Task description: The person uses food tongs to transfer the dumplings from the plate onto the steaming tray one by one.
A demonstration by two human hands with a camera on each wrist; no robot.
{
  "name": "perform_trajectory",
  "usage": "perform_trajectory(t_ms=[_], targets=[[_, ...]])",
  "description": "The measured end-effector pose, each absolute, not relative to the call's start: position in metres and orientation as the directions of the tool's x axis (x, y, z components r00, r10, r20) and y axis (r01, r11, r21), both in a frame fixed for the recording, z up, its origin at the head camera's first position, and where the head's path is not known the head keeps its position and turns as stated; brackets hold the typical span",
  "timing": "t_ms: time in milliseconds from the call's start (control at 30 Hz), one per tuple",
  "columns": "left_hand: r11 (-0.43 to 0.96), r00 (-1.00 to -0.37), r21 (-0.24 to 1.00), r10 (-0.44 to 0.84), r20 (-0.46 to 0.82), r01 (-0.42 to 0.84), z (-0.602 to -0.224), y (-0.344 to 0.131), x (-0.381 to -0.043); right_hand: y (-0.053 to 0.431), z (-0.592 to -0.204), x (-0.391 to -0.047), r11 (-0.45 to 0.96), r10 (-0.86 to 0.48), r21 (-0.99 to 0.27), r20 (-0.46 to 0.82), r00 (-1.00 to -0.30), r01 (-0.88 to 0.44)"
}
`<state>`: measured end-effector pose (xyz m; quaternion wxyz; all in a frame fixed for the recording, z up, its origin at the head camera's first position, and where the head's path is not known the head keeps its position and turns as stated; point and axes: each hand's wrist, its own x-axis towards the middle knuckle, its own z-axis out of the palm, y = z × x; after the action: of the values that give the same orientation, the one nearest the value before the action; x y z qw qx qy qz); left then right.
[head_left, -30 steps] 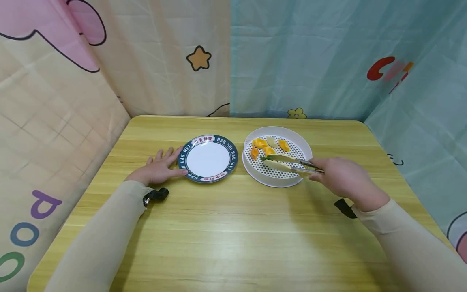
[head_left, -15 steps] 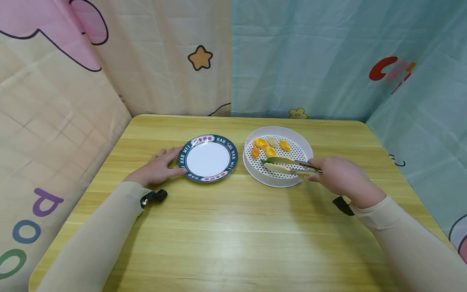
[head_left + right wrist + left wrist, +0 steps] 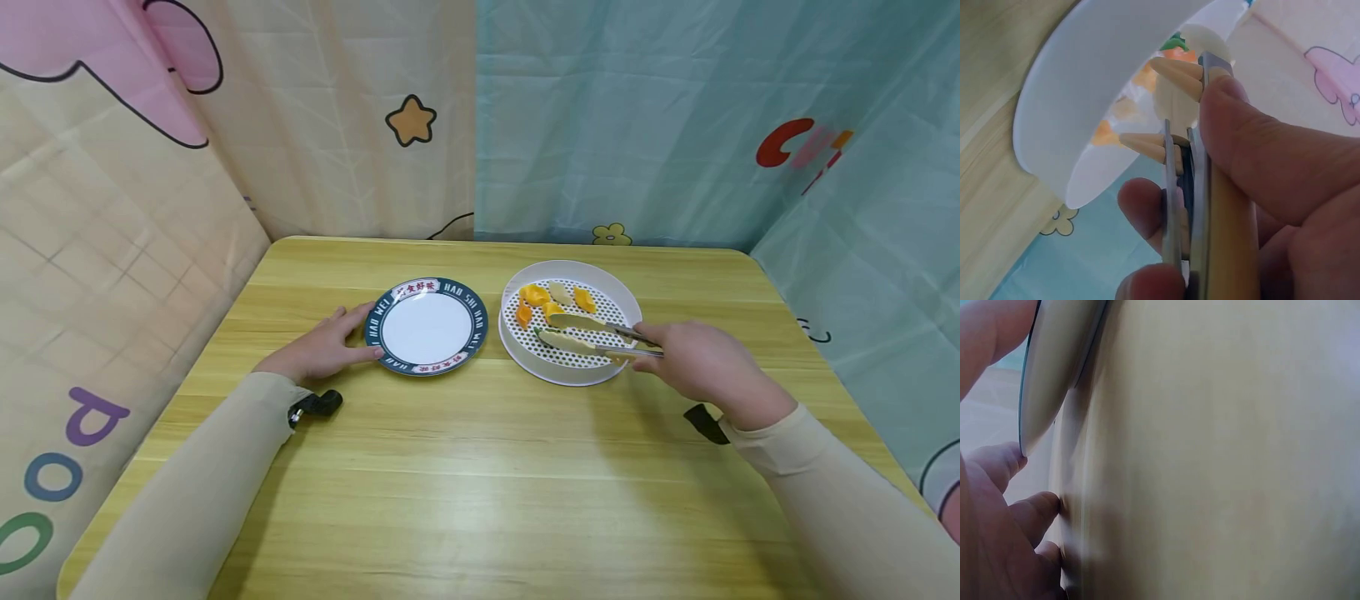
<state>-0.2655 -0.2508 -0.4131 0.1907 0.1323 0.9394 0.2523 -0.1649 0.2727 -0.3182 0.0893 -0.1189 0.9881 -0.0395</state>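
Note:
My left hand (image 3: 322, 343) lies at the left side of a white plate (image 3: 427, 329) with a dark blue lettered rim, thumb and index finger touching that rim. In the left wrist view, the plate's underside (image 3: 1060, 369) tilts between thumb and fingers. My right hand (image 3: 701, 367) grips metal tongs (image 3: 630, 342) with cream tips. These tips stand apart over a white perforated round tray (image 3: 622, 292), where several yellow, orange and whitish dumplings (image 3: 535, 294) lie. A bit of green (image 3: 1174, 44) shows near the tips, mostly hidden by them in the head view.
Everything stands on a light wood table (image 3: 450, 467). Behind it hang printed curtains (image 3: 615, 108), cream on the left and blue on the right. The tray's raised wall (image 3: 551, 371) surrounds the dumplings, and the plate sits just left of it.
The tong tips have shifted slightly within the tray, and the upper one now overlaps a yellow dumpling. The green piece between them is less visible. My left hand stays at the plate.

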Motion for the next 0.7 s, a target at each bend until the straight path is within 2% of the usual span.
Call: perform_trajectory(t_ms=[267, 500, 700], targets=[[0.835, -0.891, 0.528, 0.350, -0.289, 0.157, -0.414, -0.251, -0.266, 0.249, -0.313, -0.159, 0.961, -0.237, -0.166, -0.078, -0.968, -0.222], [0.833, -0.891, 0.527, 0.359, -0.278, 0.171, -0.415, -0.250, -0.266, 0.212, -0.322, -0.160, 0.909, -0.307, -0.285, 0.037, -0.951, -0.304], [0.835, -0.892, 0.521, 0.362, -0.272, 0.180, -0.414, -0.249, -0.265, 0.171, -0.339, -0.162, 0.859, -0.380, -0.364, 0.019, -0.925, -0.360]])
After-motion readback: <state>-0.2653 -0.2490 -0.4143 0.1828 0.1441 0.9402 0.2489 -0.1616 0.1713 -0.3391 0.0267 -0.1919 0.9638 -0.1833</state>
